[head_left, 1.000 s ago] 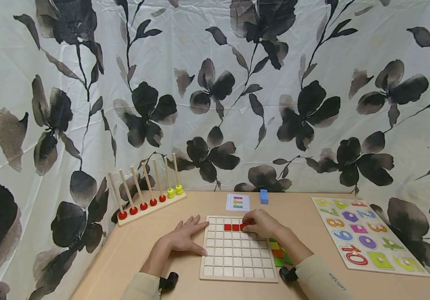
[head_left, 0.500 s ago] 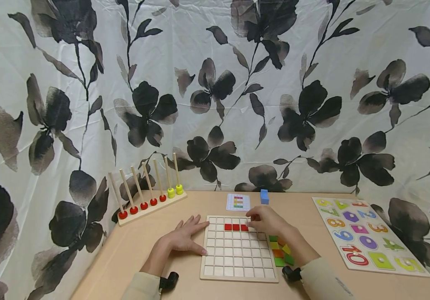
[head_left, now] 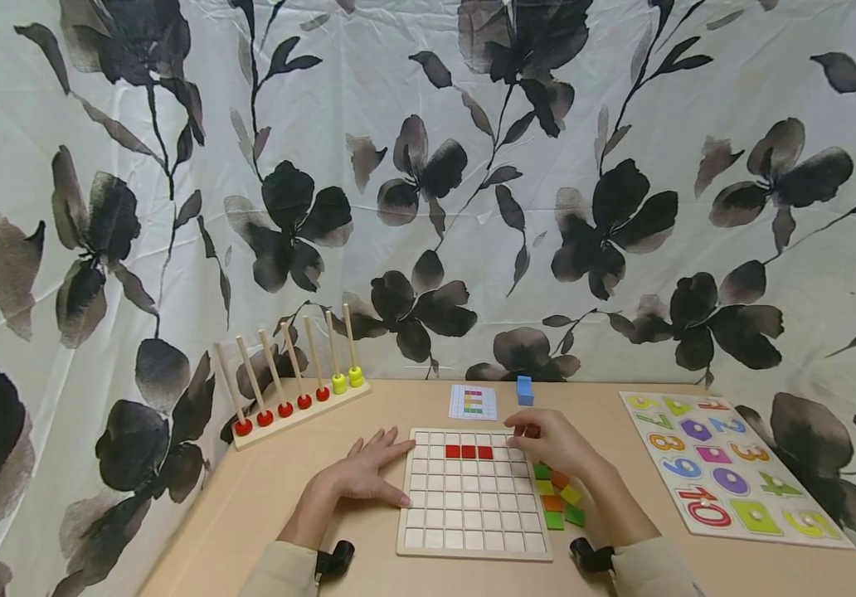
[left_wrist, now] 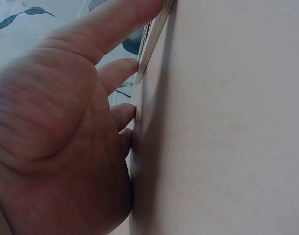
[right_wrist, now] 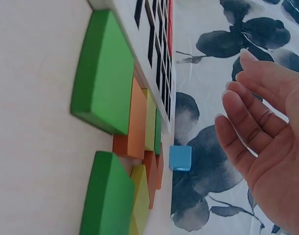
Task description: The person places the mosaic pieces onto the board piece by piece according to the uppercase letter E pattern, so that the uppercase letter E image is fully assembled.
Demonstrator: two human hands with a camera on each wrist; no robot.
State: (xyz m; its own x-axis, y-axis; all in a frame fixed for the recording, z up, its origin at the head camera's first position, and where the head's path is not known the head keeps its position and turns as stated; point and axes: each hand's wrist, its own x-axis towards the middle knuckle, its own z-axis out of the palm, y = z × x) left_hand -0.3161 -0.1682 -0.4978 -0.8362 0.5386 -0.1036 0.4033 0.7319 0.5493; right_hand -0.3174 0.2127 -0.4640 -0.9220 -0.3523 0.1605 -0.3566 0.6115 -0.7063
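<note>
A wooden grid board [head_left: 465, 517] lies in front of me, with three red square tiles [head_left: 469, 452] side by side in its second row from the back. My left hand [head_left: 364, 474] is spread at the board's left side, thumb and index fingertips on its edge; the left wrist view shows a finger [left_wrist: 122, 22] at that rim. Over the back right corner hovers my right hand [head_left: 556, 439], its fingers loosely bent. In the right wrist view nothing is between those fingers [right_wrist: 237, 110]. Green, orange and yellow tiles [head_left: 554, 502] lie loose along the board's right side.
Behind the board are a small pattern card [head_left: 473, 402] and blue blocks [head_left: 524, 390]. A peg stand [head_left: 301, 416] with red and yellow beads is at the back left. To the right lies a number puzzle board [head_left: 734, 468]. A floral cloth [head_left: 428, 240] hangs behind the table.
My right hand has let go of the third red tile, now flat in its cell, and has moved right, away from the row. The left hand stays where it was.
</note>
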